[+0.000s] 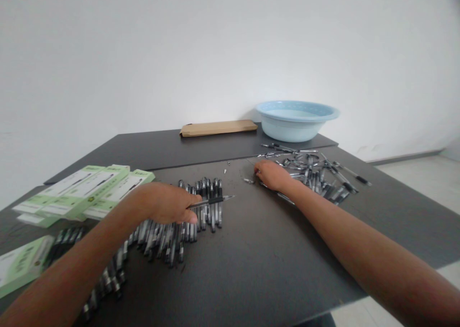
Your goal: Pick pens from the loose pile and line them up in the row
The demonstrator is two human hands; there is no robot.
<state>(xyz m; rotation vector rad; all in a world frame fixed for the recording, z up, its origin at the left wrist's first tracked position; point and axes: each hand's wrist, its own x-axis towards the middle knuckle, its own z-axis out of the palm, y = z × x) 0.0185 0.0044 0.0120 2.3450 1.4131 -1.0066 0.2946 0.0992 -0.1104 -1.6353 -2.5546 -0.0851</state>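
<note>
My left hand is closed on an uncapped pen, whose tip points right. Beneath and around this hand lies a wide row of capped pens on the dark table. My right hand has its fingers pressed together at the left edge of a loose heap of pen parts; what is between the fingers is too small to make out. A few tiny pieces lie on the table between the hands.
Green and white pen boxes are stacked at the left, with another box nearer. At the back stand a light blue basin and a flat brown cardboard piece. The table's front edge shows below.
</note>
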